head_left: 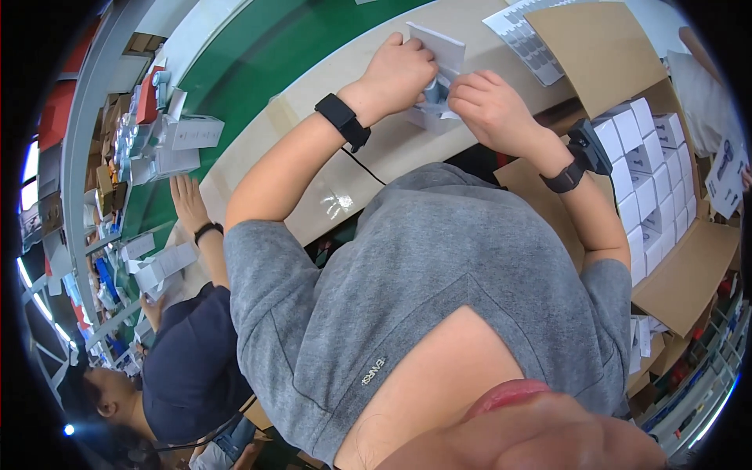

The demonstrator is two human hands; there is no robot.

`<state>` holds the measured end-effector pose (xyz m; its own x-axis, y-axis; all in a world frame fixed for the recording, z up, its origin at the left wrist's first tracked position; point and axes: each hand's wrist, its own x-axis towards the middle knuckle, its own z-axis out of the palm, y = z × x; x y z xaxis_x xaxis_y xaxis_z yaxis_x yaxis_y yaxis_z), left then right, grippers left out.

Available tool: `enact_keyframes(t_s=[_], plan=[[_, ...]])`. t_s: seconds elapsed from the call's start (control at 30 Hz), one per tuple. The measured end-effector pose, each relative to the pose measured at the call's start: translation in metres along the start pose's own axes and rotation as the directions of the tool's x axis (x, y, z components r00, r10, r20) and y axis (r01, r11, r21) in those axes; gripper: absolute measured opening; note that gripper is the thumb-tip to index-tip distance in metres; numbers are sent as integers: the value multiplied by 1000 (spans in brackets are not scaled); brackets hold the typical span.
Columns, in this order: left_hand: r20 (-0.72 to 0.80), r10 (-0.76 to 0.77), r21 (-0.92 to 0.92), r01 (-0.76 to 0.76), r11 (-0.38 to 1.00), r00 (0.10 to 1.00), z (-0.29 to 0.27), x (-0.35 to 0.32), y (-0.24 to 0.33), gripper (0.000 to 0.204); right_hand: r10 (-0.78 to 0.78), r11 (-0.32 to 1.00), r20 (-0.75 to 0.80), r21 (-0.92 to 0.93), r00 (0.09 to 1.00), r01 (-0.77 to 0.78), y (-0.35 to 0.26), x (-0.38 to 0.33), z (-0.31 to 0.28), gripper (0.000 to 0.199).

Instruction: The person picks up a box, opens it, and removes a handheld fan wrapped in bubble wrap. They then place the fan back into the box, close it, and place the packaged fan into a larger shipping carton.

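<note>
A small white box [441,48] stands on the table in front of me with its tall lid flap raised. Something grey-blue and shiny, perhaps in a clear wrap, shows in its opening; its kind is not clear. My left hand [398,72] is closed on the box's left side, fingers bent at the edge of the flap. At the right side, my right hand [493,108] pinches the rim of the box with curled fingers. Both hands cover much of the box.
The pale table [313,188] borders a green conveyor belt [254,82]. On my right an open carton [599,51] holds rows of small white boxes [644,192]. Beyond my hands lies a grey-white printed sheet [526,39]. At left, a co-worker's hand [188,202] reaches near white boxes [166,266].
</note>
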<state>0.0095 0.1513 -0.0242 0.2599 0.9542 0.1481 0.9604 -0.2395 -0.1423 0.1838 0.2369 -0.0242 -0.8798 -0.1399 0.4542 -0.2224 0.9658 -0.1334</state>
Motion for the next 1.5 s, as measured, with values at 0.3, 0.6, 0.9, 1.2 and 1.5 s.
enact_keyframes(t_s=[0.3, 0.6, 0.9, 1.2, 1.5], plan=[[-273, -441, -806, 47, 590, 855, -36, -79, -28, 39, 116, 955, -218, 292, 969, -48, -38, 57, -44, 10], [-431, -578, -873, -159, 461, 693, -75, -115, -9, 42, 19, 836, -200, 540, 980, 94, -69, 89, -76, 15], [-509, -695, -560, 419, 715, 507, -46, -110, -68, 29, 493, 796, -319, 542, 809, -271, -25, 22, -122, 42], [-211, -876, -60, 889, 454, 434, 67, -68, -216, 27, 643, 368, -749, 119, 160, -922, 26, -164, -235, 31], [-426, -751, -218, 749, 626, 504, 84, -72, -214, 25, 978, 159, -41, -480, 203, -863, 34, -290, -166, 53]])
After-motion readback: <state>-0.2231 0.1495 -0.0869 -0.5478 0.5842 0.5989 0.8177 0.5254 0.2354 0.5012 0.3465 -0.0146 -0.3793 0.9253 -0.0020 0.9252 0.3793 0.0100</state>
